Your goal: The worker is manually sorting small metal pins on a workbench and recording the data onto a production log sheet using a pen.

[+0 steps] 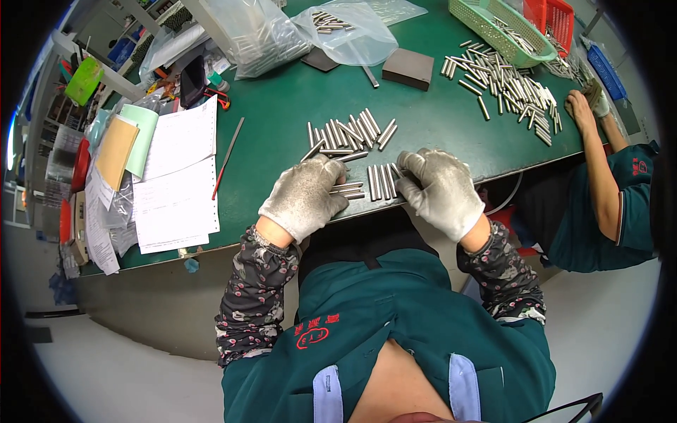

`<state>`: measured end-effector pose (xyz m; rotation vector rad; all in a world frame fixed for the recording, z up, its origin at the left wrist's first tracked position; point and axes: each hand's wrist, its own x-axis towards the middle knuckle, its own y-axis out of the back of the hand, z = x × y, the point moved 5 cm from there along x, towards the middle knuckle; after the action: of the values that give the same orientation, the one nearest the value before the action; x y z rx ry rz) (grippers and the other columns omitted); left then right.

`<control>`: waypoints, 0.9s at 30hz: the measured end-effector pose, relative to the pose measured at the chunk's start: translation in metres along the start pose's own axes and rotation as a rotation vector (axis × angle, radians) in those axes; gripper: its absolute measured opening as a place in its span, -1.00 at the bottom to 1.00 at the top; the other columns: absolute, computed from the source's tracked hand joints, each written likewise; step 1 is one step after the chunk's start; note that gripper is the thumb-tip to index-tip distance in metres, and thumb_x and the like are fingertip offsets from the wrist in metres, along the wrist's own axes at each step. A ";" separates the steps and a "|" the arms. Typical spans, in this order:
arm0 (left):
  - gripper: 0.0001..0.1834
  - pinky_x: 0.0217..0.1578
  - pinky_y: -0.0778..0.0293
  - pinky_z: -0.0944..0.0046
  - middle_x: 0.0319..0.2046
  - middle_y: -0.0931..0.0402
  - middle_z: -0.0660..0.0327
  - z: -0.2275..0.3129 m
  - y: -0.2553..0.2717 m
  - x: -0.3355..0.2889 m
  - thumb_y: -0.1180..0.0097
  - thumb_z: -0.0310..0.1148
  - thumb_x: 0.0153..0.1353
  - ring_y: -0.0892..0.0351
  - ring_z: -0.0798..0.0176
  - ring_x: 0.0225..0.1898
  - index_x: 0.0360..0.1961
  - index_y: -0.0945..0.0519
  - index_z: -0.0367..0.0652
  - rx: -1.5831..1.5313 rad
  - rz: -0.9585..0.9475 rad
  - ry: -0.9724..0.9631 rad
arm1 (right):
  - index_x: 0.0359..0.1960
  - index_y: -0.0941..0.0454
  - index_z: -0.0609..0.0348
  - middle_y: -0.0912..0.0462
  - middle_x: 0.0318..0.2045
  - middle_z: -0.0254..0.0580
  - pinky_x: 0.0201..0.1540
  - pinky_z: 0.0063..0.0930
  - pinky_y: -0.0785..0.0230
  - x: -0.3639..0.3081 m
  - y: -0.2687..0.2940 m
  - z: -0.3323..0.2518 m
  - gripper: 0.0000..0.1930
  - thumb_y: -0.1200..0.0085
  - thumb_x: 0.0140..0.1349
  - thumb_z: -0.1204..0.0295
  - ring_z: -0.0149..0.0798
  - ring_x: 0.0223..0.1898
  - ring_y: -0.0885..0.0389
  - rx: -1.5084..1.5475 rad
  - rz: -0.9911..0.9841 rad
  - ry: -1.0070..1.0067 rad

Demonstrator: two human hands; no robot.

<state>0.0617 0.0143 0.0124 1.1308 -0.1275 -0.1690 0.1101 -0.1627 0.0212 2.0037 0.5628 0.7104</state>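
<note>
My left hand [303, 196], in a worn whitish work glove, is curled at the front edge of the green table. Several short metal pins [350, 190] stick out sideways between its thumb and fingers. To their right, several upright-lying pins [381, 182] form a neat row side by side. My right hand [444, 192], gloved the same way, bends its fingers around the row's right end, closed on a pin [397, 171] there; the fingers partly hide it. Just beyond both hands lies a loose pile of pins [352, 132], pointing various ways.
A large heap of pins [504, 81] lies at the right, below a green basket [493, 32]. A dark block [408, 68] and plastic bags [271, 42] sit at the back. Papers [173, 190] and a thin file-like tool [227, 158] are at left. Another person's arm [599, 176] rests at right.
</note>
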 end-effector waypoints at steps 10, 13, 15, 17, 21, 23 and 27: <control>-0.77 -0.24 -0.42 0.10 -0.34 -0.47 0.11 -0.012 -0.005 -0.006 -0.20 -0.36 -0.01 -0.50 0.01 -0.25 -0.30 -0.51 -0.15 -0.108 0.066 0.094 | -0.49 -0.54 0.13 -0.52 -0.45 -0.16 -0.28 -0.23 -0.38 0.016 -0.036 -0.054 -0.90 -0.08 -0.06 0.40 -0.09 -0.29 -0.54 -0.276 -0.137 0.248; -0.80 -0.24 -0.42 0.11 -0.34 -0.47 0.12 -0.010 -0.004 -0.005 -0.18 -0.36 0.02 -0.49 0.00 -0.25 -0.31 -0.51 -0.14 -0.119 0.054 0.103 | -0.56 -0.53 0.14 -0.52 -0.49 -0.13 -0.25 -0.26 -0.36 0.021 -0.034 -0.054 -0.91 -0.09 -0.10 0.41 -0.09 -0.33 -0.54 -0.248 -0.196 0.275; -0.80 -0.23 -0.42 0.11 -0.34 -0.47 0.12 -0.008 -0.001 -0.004 -0.18 -0.36 0.02 -0.49 0.00 -0.24 -0.31 -0.51 -0.13 -0.109 0.046 0.114 | -0.60 -0.53 0.14 -0.51 -0.55 -0.13 -0.29 -0.25 -0.37 0.019 -0.017 -0.050 -0.91 -0.11 -0.15 0.41 -0.08 -0.40 -0.54 -0.196 -0.136 0.309; -0.82 -0.24 -0.44 0.09 -0.36 -0.48 0.12 -0.005 0.000 -0.006 -0.15 -0.37 0.03 -0.51 0.00 -0.25 -0.31 -0.52 -0.12 -0.023 0.060 0.138 | -0.58 -0.52 0.13 -0.50 -0.56 -0.14 -0.33 -0.21 -0.38 0.014 0.011 -0.033 -0.94 -0.07 -0.15 0.46 -0.05 -0.41 -0.53 -0.159 -0.002 0.205; -0.73 -0.20 -0.47 0.07 -0.35 -0.54 0.06 0.005 -0.007 -0.005 -0.12 -0.35 0.03 -0.56 -0.02 -0.24 -0.21 -0.53 -0.17 0.078 0.129 0.178 | -0.55 -0.52 0.15 -0.53 -0.55 -0.12 -0.32 -0.18 -0.40 0.003 0.028 0.018 -0.93 -0.01 -0.12 0.48 -0.03 -0.40 -0.54 -0.224 0.108 -0.150; -0.70 -0.19 -0.47 0.07 -0.34 -0.55 0.05 0.016 -0.008 -0.003 -0.13 -0.34 0.02 -0.56 -0.01 -0.23 -0.18 -0.52 -0.18 0.065 0.118 0.208 | -0.55 -0.53 0.15 -0.53 -0.54 -0.11 -0.31 -0.18 -0.41 -0.001 0.014 0.023 -0.92 -0.01 -0.11 0.46 -0.02 -0.40 -0.55 -0.252 0.054 -0.179; -0.51 -0.19 -0.47 0.08 -0.32 -0.57 0.02 0.016 -0.015 -0.002 -0.23 -0.24 -0.05 -0.57 0.00 -0.20 -0.06 -0.49 -0.18 -0.015 0.099 0.219 | -0.53 -0.56 0.17 -0.55 -0.54 -0.10 -0.29 -0.16 -0.40 -0.002 0.001 0.010 -0.87 -0.07 -0.09 0.38 -0.01 -0.39 -0.55 -0.095 -0.053 -0.125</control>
<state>0.0558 -0.0055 0.0055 1.1184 0.0121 0.0423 0.1156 -0.1709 0.0175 1.9223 0.4968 0.5650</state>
